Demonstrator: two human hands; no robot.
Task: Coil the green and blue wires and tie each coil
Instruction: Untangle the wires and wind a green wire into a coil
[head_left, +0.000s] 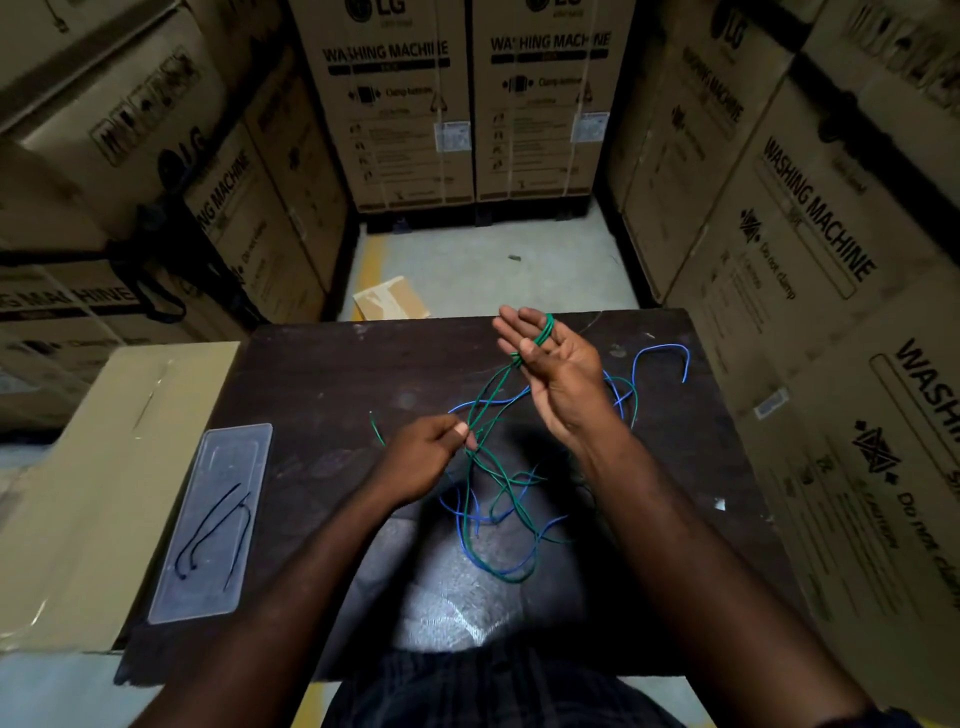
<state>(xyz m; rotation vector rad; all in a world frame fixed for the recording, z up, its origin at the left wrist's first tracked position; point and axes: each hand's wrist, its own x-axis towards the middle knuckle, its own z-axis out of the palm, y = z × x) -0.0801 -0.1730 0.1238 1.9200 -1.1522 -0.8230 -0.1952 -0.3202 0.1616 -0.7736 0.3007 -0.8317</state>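
Head view: right hand (556, 364) raised above the far half of the bench, fingers straight and slightly spread, nothing gripped, with several turns of thin green wire (544, 332) looped round the middle fingers. Left hand (423, 460) lower and nearer, thumb and forefinger pinched on the same thin green wire, a short free end sticking out to the left of the knuckles. Between the two hands, a green strand running down from the loops. Below the left hand, loose green curves sprawled over the dark wooden bench (322, 374) toward its near edge. Tangled through those curves, a thin blue wire (670, 346), loose on the bench, one end arched to the right of the right hand. At the left edge of the bench, a clear flat plastic tray (228, 457) holding two short dark wire pieces (209, 521), side by side. Under the tray's left side, a plain brown cardboard box (93, 467) butted against the bench. Beyond the bench, grey concrete floor (467, 260) with a flattened scrap of cardboard (389, 299). All round, stacked brown cartons (395, 104) printed "WASHING MACHINE".
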